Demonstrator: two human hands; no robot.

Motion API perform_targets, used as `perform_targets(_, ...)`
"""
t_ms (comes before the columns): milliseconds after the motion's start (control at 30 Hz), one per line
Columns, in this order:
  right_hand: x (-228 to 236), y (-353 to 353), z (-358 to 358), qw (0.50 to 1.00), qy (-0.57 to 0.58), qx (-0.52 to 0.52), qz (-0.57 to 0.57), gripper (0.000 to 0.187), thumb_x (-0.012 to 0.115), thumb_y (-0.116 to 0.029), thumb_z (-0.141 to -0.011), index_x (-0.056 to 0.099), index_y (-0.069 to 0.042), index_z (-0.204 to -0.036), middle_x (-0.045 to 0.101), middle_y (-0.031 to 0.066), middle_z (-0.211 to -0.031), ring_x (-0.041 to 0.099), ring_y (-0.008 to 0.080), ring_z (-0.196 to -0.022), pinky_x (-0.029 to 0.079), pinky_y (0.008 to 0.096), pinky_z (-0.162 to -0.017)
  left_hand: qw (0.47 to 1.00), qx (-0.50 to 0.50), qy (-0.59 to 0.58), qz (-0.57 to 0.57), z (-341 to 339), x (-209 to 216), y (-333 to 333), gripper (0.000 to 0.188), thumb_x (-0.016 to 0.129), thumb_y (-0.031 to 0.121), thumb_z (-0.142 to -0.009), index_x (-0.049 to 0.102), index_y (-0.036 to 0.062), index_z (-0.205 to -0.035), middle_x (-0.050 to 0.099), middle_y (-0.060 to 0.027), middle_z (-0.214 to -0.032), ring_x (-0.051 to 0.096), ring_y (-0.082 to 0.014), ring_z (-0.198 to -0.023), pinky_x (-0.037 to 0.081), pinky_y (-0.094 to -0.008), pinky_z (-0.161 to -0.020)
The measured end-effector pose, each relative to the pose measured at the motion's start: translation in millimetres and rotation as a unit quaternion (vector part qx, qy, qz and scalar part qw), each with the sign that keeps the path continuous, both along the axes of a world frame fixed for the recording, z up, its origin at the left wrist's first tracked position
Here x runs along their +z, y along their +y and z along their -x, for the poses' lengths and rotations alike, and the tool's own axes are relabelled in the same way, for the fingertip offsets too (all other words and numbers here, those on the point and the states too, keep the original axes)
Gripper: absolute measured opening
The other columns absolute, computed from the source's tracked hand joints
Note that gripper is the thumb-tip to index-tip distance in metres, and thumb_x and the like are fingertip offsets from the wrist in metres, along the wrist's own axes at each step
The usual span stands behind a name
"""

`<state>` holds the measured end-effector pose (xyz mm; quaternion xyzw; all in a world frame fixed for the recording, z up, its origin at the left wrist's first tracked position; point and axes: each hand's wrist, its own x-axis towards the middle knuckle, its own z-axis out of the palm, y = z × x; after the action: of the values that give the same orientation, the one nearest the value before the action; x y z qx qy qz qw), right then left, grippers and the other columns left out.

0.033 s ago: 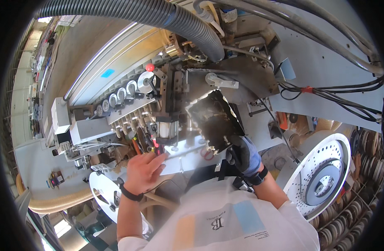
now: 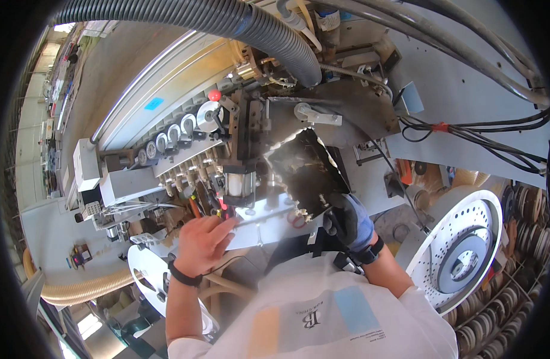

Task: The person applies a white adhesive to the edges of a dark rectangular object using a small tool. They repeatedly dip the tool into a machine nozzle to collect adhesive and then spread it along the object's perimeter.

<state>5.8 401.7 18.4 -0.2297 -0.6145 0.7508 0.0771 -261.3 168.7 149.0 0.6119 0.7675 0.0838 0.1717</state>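
Observation:
My bare left hand [image 2: 202, 242], a black band on its wrist, is over the near edge of a white ledge [image 2: 260, 230] on the machine. Its fingers are bent but apart, and nothing shows in them. My right hand [image 2: 350, 226], in a black and blue glove, is at the near right corner of a dark, open, box-like part [image 2: 308, 173] with pale, crusted residue along its rim. The gloved fingers are curled; what they grip, if anything, is hidden. Left of the box stands a dark metal unit with a clear-fronted block [image 2: 238, 185].
A ribbed grey hose [image 2: 215, 21] arches overhead. Pressure rollers [image 2: 174, 133] line the machine to the left, near a red knob [image 2: 214, 96]. Black cables [image 2: 466, 130] hang at right. A perforated white reel [image 2: 457, 254] stands right of my arm, a white disc [image 2: 148, 269] at left.
My left hand has shifted slightly to the left along the ledge. My right hand stays in place at the dark box.

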Motion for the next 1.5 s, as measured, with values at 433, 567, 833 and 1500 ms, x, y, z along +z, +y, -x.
perform_targets(433, -16, -3, 7, 0.986, -0.022, -0.024, 0.167, 0.029, 0.053, 0.001, -0.098, 0.062, -0.001, -0.126, 0.068, 0.0091, -0.085, 0.065, 0.0145, -0.060, 0.051, 0.0274, -0.055, 0.987, -0.078, 0.133, 0.055, 18, 32, 14, 0.034, 0.079, 0.016, -0.083, 0.069, 0.0144, -0.115, 0.055, -0.0019, -0.079, 0.060, -0.0229, -0.073, 0.041, -0.0395, -0.063)
perform_targets(567, -8, -5, 4, 0.997, 0.013, -0.038, 0.066, 0.031, 0.052, 0.001, -0.098, 0.062, -0.001, -0.128, 0.066, 0.0099, -0.087, 0.065, 0.0151, -0.061, 0.052, 0.0281, -0.055, 0.991, -0.047, 0.120, 0.027, 13, 31, 8, 0.038, 0.079, 0.015, -0.079, 0.071, 0.0158, -0.116, 0.053, -0.0014, -0.077, 0.059, -0.0214, -0.072, 0.041, -0.0380, -0.062)
perform_targets(833, -6, -2, -1, 0.999, 0.016, -0.027, -0.038, 0.037, 0.054, 0.003, -0.097, 0.059, 0.001, -0.134, 0.065, 0.0151, -0.104, 0.068, 0.0158, -0.064, 0.055, 0.0285, -0.057, 0.988, -0.032, 0.152, -0.022, 4, 24, 9, 0.043, 0.075, 0.009, -0.076, 0.072, 0.0153, -0.119, 0.051, -0.0005, -0.076, 0.057, -0.0200, -0.071, 0.040, -0.0369, -0.062)
perform_targets(1500, -6, -9, 6, 0.999, 0.027, -0.017, 0.039, 0.034, 0.057, 0.001, -0.096, 0.064, -0.002, -0.129, 0.070, 0.0124, -0.093, 0.067, 0.0156, -0.062, 0.054, 0.0281, -0.058, 0.966, -0.081, 0.218, 0.110, -20, 9, 5, 0.038, 0.075, 0.016, -0.082, 0.070, 0.0195, -0.120, 0.052, 0.0012, -0.084, 0.057, -0.0177, -0.078, 0.039, -0.0366, -0.070)
